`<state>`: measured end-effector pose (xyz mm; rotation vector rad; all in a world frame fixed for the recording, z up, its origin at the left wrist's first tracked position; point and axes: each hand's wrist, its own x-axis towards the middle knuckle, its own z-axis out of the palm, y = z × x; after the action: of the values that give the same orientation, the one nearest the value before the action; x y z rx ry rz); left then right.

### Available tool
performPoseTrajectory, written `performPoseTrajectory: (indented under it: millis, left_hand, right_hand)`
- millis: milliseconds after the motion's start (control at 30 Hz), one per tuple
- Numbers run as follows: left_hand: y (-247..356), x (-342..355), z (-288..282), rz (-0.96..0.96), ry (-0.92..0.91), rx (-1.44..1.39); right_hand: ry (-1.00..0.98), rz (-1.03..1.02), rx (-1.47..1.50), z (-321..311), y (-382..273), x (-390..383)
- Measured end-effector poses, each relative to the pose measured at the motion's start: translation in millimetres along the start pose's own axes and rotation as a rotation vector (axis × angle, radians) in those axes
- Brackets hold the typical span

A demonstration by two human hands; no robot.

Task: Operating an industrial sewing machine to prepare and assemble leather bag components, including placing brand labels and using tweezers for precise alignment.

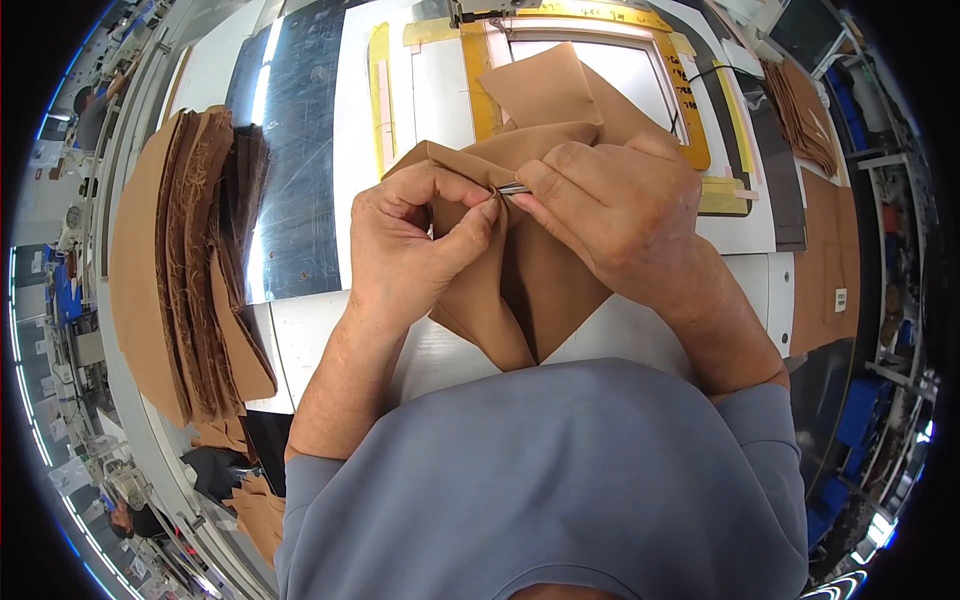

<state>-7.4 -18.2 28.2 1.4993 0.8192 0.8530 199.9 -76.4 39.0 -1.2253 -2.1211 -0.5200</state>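
A folded piece of tan fabric (560,262) hangs between my hands over the near table edge, its upper part spread on the work surface. My left hand (415,225) pinches the fabric's edge between thumb and index finger. My right hand (625,205) is closed around a slim pointed metal tool (513,188), with its silver tips at the pinched spot by my left thumb. Most of the tool is hidden in my palm, so I cannot tell whether it is tweezers or thread snips.
A thick stack of brown fabric pieces (190,270) with frayed edges stands on the left, beside a shiny dark metal plate (300,170). Beyond my hands lies a yellow-edged template frame (690,110). More brown panels (828,250) lie at the right; fabric scraps (258,515) sit low on the left.
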Motion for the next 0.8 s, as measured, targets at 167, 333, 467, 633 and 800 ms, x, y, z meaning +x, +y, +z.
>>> performPoseTrajectory:
  millis: [167, 333, 467, 633, 800]
  left_hand:
    - [2, 0, 2, 0.0, -0.011, -0.03]
    - [1, -1, 0, -0.011, -0.001, -0.062]
    - [0, 0, 1, -0.041, -0.005, -0.096]
    - [-2, 2, 4, 0.001, -0.012, -0.117]
    - [-6, 3, 5, 0.103, 0.038, 0.127]
  right_hand:
    - [-0.003, -0.005, 0.013, -1, 2, -2]
    - [-0.019, 0.113, 0.177, -10, 9, 8]
    - [-0.07, 0.347, 0.4, -4, 11, 2]
    - [-0.121, 0.496, 0.789, 8, 6, -2]
    - [-0.149, 0.451, 0.824, 8, 7, -2]
